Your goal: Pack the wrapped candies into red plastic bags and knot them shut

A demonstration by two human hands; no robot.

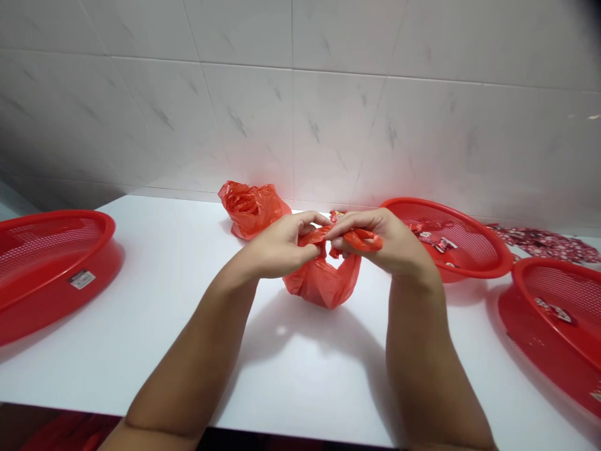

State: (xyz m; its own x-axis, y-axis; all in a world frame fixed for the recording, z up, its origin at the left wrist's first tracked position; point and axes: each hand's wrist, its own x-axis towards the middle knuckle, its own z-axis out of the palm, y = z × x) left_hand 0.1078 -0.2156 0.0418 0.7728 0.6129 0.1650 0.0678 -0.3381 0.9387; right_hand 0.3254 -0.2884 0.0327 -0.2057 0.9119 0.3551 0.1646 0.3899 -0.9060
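Observation:
Both hands pinch the top of a red plastic bag [323, 285] above the middle of the white table. My left hand [282, 244] is closed on the bag's left handle, thumb below and fingers above. On the other side, my right hand [375, 235] grips the right handle, and a twisted loop of it sticks out past the fingers. The hands nearly meet at the fingertips. The bag hangs below them, its lower part close to the tabletop; whether it touches I cannot tell. What it contains is hidden.
Behind my left hand lies another crumpled red plastic bag [256, 207]. A red basket [82, 260] stands at the left. Two more, a back basket [488, 266] and a front basket [526, 313], hold small packets at the right. A pile of red packets [549, 243] lies by the tiled wall.

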